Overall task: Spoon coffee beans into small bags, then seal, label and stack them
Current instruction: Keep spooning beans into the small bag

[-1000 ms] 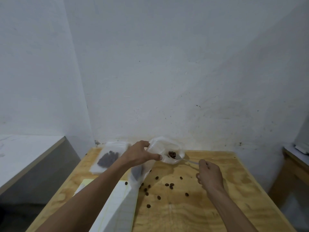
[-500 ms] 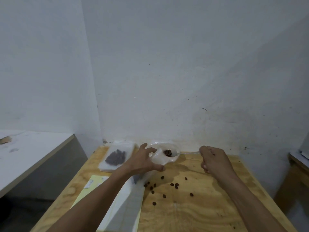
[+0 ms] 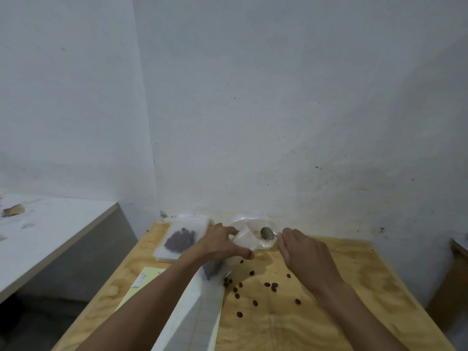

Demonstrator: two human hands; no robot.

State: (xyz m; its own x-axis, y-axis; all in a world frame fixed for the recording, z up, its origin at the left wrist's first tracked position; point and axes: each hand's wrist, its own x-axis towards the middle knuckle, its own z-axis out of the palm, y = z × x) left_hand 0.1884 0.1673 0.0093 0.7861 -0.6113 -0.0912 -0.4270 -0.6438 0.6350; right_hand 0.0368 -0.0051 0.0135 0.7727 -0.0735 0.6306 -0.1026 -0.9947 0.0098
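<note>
My left hand (image 3: 222, 245) pinches a small clear plastic bag (image 3: 247, 240) and holds its mouth up above the plywood table (image 3: 342, 287). In my right hand (image 3: 302, 249) is a metal spoon (image 3: 267, 233), gripped by the handle, with its bowl at the bag's mouth. The spoon's bowl looks empty. Several loose coffee beans (image 3: 253, 290) lie scattered on the table below the hands. A filled, flat bag of beans (image 3: 181, 240) lies at the back left of the table on other clear bags.
A white sheet (image 3: 192, 315) stands folded under my left forearm, on a yellow pad (image 3: 141, 282) with a small label. A white counter (image 3: 50, 234) stands to the left, the wall close behind, and a wooden piece (image 3: 453, 282) at the right edge.
The spoon, full of beans a second ago, has tipped at the bag's mouth and its bowl now looks empty. My right hand moved closer to the bag.
</note>
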